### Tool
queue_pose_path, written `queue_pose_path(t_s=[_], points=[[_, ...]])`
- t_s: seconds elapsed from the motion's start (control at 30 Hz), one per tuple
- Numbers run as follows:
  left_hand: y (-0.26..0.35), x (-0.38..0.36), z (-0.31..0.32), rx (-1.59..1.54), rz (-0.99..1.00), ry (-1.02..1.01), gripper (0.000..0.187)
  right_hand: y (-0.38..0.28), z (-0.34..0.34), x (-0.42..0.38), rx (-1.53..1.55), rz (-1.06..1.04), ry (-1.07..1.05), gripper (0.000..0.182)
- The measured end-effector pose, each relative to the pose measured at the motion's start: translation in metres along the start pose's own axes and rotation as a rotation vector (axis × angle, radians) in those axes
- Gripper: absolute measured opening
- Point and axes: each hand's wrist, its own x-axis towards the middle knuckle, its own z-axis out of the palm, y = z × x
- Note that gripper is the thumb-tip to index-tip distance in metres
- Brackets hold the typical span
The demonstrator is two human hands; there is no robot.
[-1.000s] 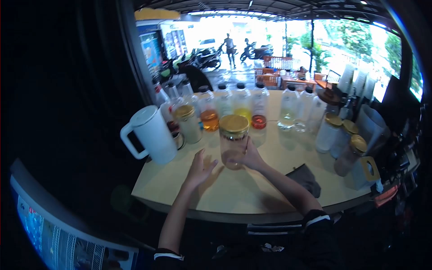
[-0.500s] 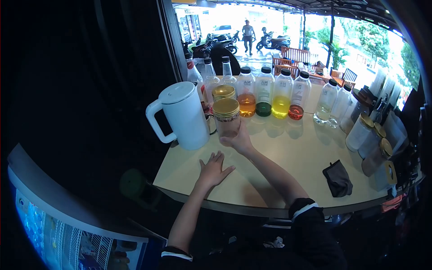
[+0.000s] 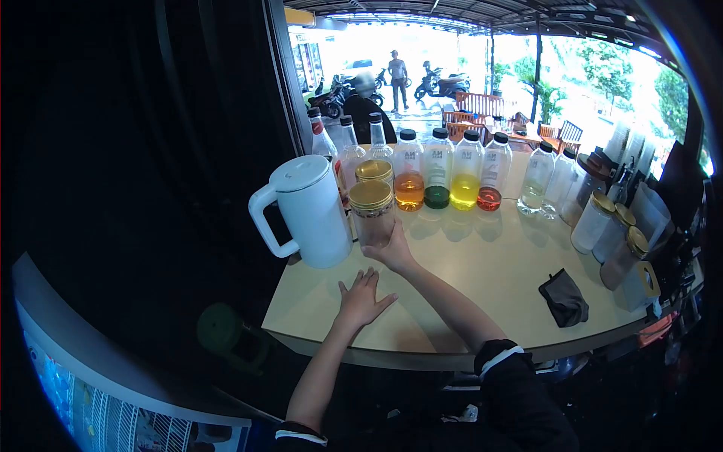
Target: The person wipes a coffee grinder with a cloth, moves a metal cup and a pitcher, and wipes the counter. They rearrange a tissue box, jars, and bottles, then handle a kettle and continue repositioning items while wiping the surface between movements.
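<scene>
My right hand is wrapped round the lower part of a clear jar with a gold lid, which stands upright at the left of the table. Directly behind it is a second gold-lidded jar, partly hidden. My left hand lies flat on the tabletop with its fingers spread, just in front of the held jar and holding nothing. A large white pitcher with a lid and a handle stands to the left of the jars.
Along the back of the table stand bottles with orange, green, yellow and red liquid. A dark cloth lies at right, near several gold-lidded jars. People and parked motorbikes are outside.
The camera view has tilted, so the table sits slightly lower. My right hand stays on the jar and my left hand stays flat. A seated person's head now shows behind the bottles.
</scene>
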Motion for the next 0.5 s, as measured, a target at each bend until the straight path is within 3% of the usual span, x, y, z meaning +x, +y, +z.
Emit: queue_pose_path(t_s=[0.23,0.3,0.33,0.37,0.43,0.5], points=[[-0.01,0.004,-0.002,-0.07,0.0,0.024,0.077,-0.012,-0.032,-0.026,-0.002,-0.011,0.021,0.109],[-0.02,0.014,0.001,-0.139,0.026,-0.017,0.069,-0.019,-0.053,-0.04,-0.016,-0.018,-0.015,0.098],[-0.006,0.012,-0.011,-0.145,0.011,0.012,0.06,-0.022,-0.061,-0.053,-0.008,-0.07,0.114,0.062],[0.009,0.014,-0.017,-0.144,0.035,0.007,0.06,-0.025,-0.078,-0.059,-0.019,-0.068,0.136,0.062],[0.042,0.018,-0.027,-0.191,0.228,0.169,0.05,-0.027,-0.117,-0.073,0.145,0.047,-0.091,0.029],[0.091,0.018,-0.033,-0.285,0.316,0.18,0.046,-0.032,-0.154,-0.093,0.075,0.082,-0.06,0.022]])
